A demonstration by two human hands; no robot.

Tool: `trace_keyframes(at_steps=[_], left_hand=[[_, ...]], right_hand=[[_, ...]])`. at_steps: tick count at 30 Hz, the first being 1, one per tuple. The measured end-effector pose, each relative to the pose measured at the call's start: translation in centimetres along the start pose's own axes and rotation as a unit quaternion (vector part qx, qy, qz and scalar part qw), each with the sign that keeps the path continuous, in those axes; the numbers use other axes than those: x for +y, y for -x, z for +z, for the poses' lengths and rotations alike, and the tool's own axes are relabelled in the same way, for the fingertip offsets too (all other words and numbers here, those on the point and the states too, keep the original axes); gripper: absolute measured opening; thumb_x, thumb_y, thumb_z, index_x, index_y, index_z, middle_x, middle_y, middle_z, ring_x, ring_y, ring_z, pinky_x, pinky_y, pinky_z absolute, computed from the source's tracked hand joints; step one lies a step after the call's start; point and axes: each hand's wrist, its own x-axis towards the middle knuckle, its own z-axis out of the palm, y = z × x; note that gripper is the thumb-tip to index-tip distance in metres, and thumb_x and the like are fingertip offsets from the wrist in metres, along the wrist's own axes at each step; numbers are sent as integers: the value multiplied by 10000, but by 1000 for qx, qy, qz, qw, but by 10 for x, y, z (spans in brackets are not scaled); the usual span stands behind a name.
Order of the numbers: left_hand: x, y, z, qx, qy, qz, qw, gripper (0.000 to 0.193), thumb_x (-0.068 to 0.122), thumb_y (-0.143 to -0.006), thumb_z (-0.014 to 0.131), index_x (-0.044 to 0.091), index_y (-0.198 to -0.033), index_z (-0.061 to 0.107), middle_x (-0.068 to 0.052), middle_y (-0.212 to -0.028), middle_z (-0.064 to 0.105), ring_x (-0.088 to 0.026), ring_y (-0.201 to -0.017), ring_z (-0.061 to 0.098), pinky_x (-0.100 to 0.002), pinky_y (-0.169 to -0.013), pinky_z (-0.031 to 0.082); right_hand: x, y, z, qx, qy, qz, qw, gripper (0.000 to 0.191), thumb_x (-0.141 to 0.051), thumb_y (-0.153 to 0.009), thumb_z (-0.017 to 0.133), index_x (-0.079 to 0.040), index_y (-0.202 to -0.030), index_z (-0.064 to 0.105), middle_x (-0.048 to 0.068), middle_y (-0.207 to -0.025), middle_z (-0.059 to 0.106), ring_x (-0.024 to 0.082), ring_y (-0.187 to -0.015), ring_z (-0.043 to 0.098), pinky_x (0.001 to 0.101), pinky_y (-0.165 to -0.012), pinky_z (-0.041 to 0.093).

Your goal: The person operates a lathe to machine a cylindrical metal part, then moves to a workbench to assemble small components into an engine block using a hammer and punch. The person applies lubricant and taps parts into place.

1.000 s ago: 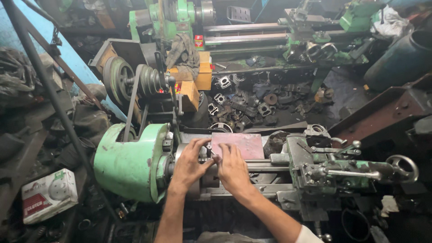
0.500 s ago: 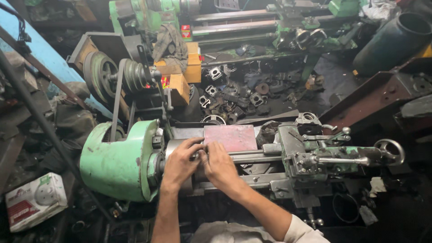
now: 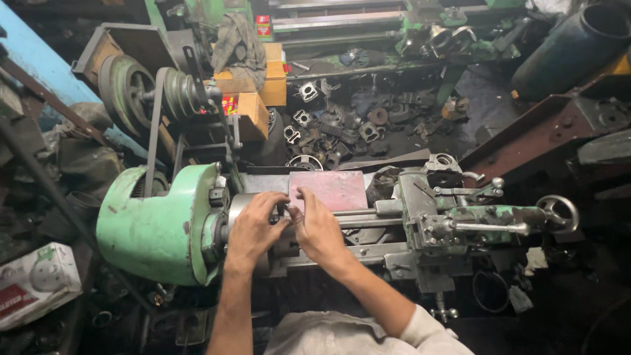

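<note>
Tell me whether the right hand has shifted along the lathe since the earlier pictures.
No. The right hand remains at the chuck, just below the reddish plate's left end, beside the green headstock; only the camera view has moved.

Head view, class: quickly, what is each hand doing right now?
Left hand: fingers curled on the lathe chuck.
Right hand: fingers bent at the chuck's front; what they grip cannot be told.
</note>
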Motion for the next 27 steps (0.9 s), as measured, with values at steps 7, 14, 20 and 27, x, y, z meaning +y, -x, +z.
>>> trace_keyframes(at_steps=[7,14,20,27], left_hand=[[0,3,2,4,-28,21,999,366,227,-682,859,130,-1012,733,-41,-1108,703,-275,-1099,643,-410,-918,518],[2,0,5,-9,-56,-26,998,340,284,-724,833,155,-1032,770,-22,-1056,717,-257,-1088,644,-399,-931,509],[5,-1,6,-1,-80,-33,996,310,357,-749,834,157,-978,773,-21,-1034,717,-250,-1075,645,-392,-934,505],[13,-2,7,-35,-125,-63,990,392,452,-738,833,137,-961,759,-60,-1004,700,-275,-1057,631,-415,-946,484]], right_hand=[[0,22,-36,5,-151,-27,988,312,-126,-1013,592,23,-1286,560,215,-1218,664,371,-1151,678,415,-989,526],[-14,7,-28,31,54,-115,991,280,-45,-1003,514,3,-1277,549,206,-1213,678,368,-1076,680,442,-946,524],[91,14,36,-65,-252,110,959,310,-265,-1109,414,-13,-1279,469,191,-1157,698,261,-1054,682,399,-932,534],[160,41,56,-76,-228,202,950,343,-293,-1100,430,-38,-1181,643,162,-1030,708,234,-918,634,362,-851,510]])
